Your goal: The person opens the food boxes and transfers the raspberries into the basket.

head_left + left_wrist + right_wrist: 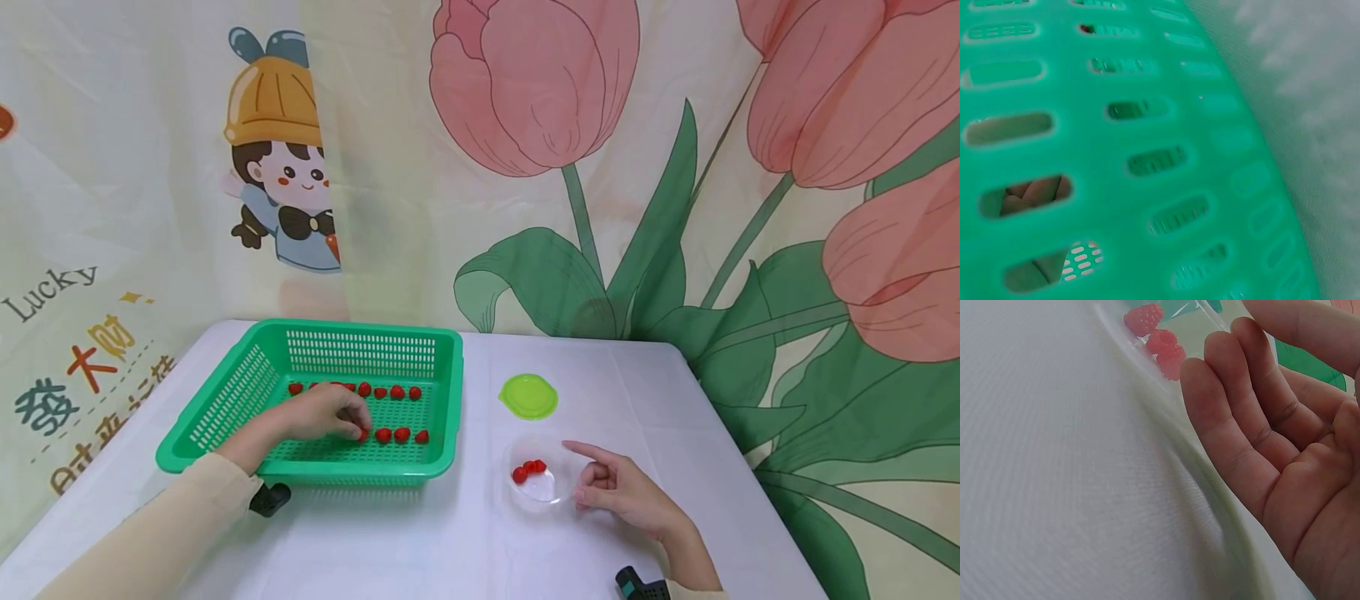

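Inside a green plastic basket point(444, 350), my left hand point(326, 412) reaches over the near wall. Its fingertips pinch a red raspberry point(363, 435) on the basket floor. In the left wrist view the basket wall point(1110, 187) hides most of that hand. A small clear round bowl point(553, 493) stands right of the basket with several raspberries point(529, 470) at its left side. My right hand point(618, 487) rests beside this bowl, index finger stretched along the rim and the other fingers loosely bent. The right wrist view shows its fingers point(1210, 419) near raspberries point(1161, 341) in the bowl.
Raspberries lie in two rows in the basket, a back row point(397, 392) and a front row point(402, 435). A light green lid point(529, 397) lies behind the bowl on a white tablecloth point(420, 542). A printed curtain point(390, 167) hangs behind the table.
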A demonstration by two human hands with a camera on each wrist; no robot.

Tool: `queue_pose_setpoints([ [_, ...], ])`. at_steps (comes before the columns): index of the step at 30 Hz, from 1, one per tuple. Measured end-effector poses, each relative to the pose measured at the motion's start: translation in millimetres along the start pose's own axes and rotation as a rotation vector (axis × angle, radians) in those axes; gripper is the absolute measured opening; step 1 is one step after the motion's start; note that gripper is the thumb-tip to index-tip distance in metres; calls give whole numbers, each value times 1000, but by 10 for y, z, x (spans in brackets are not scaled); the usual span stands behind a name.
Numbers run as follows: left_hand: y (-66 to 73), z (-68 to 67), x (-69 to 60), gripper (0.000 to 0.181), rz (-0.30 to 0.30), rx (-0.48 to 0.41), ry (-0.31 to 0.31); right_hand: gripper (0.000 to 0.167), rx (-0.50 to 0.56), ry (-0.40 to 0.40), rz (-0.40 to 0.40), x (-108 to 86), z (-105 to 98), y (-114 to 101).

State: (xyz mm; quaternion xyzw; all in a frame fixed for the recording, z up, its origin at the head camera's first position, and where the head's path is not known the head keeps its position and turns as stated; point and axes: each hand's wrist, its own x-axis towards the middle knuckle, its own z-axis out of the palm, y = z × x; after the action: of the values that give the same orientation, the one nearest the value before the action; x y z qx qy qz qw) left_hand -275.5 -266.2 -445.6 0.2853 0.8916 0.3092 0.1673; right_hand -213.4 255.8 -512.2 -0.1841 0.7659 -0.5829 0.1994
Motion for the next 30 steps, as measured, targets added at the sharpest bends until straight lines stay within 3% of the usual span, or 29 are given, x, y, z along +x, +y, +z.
queue_pose_setpoints([
  [14,-22,-10,-5,14,-19,70,32,71,24,0,-8,2,12,-23],
  [20,33,-12,-17,13,-33,189,98,70,24,-2,-16,6,18,-19],
  [25,146,-33,-15,13,-16,257,179,72,18,-11,-25,10,10,6],
  [30,419,-72,23,15,30,272,247,72,10,-12,-29,16,-3,28],
])
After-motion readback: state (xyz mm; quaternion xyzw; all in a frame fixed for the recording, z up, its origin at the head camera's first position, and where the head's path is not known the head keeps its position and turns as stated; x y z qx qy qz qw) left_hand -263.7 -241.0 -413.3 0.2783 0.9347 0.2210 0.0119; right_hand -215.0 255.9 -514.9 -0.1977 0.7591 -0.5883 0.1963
